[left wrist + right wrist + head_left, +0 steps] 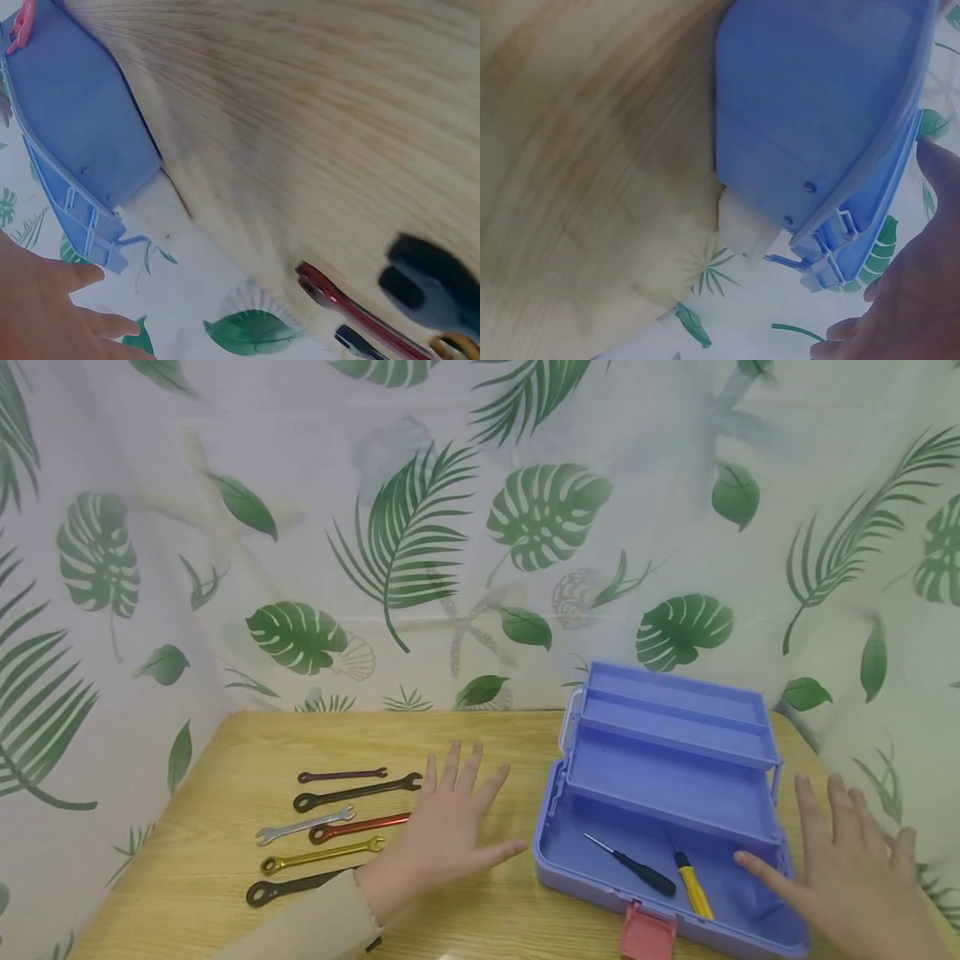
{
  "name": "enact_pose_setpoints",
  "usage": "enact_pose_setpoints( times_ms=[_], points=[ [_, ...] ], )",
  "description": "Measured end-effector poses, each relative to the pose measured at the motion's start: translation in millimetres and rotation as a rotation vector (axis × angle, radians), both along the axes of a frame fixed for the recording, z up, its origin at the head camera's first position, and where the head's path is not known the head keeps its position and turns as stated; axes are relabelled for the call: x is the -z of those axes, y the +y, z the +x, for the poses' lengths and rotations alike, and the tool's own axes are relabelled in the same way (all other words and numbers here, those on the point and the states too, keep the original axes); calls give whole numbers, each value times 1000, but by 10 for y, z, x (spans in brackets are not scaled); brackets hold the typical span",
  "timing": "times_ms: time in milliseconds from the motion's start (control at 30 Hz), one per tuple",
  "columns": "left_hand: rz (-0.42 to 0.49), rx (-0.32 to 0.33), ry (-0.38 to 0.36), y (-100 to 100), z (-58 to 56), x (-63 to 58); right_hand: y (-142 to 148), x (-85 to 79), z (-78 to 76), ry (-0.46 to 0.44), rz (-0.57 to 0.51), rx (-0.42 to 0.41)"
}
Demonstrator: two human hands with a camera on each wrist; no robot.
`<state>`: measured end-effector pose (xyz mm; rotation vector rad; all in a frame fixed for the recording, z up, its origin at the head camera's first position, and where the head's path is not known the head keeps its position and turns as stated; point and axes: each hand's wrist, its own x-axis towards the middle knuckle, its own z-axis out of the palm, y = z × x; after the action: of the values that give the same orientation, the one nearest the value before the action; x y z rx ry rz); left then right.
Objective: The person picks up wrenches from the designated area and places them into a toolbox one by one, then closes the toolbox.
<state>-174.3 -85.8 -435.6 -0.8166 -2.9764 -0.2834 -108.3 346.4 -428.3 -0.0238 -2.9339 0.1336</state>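
Note:
My left hand (pixel 450 831), fingers spread and holding nothing, hovers between the wrenches and the toolbox. On the other side, my right hand (pixel 855 860) is spread over the toolbox's right edge, also with nothing in it. The blue toolbox (pixel 585 892) stands unfolded, with its stepped trays raised at the back and a pink latch (pixel 648 933) in front. Inside its base lie a black screwdriver (pixel 643 871) with a thin shaft and a yellow-handled tool (pixel 696 889) with a black collar. My left forearm and hand cover the ends of some wrenches.
Left of the toolbox, several combination wrenches lie in a loose column: purple (pixel 342 775), black (pixel 356 792), silver (pixel 303 827), red (pixel 360 827), gold (pixel 322 856) and a dark one (pixel 292 888). A leaf-patterned curtain (pixel 450 677) hangs behind the wooden table (pixel 187 835).

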Motion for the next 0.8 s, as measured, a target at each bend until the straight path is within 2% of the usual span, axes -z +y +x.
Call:
enact_pose_setpoints(
  times_ms=[167, 367, 500, 800],
  points=[
    [-26, 43, 4, 191, -26, 3, 39, 99, 35, 10, 2, -13],
    [-93, 93, 46, 383, -54, 100, 74, 242, 77, 9, -52, -10],
    [-129, 106, 62, 485, -56, 142, 64, 307, 98, -28, -67, 4],
    [-141, 113, 66, 620, -72, 153, 60, 432, 73, -98, -63, 14]
  ],
)
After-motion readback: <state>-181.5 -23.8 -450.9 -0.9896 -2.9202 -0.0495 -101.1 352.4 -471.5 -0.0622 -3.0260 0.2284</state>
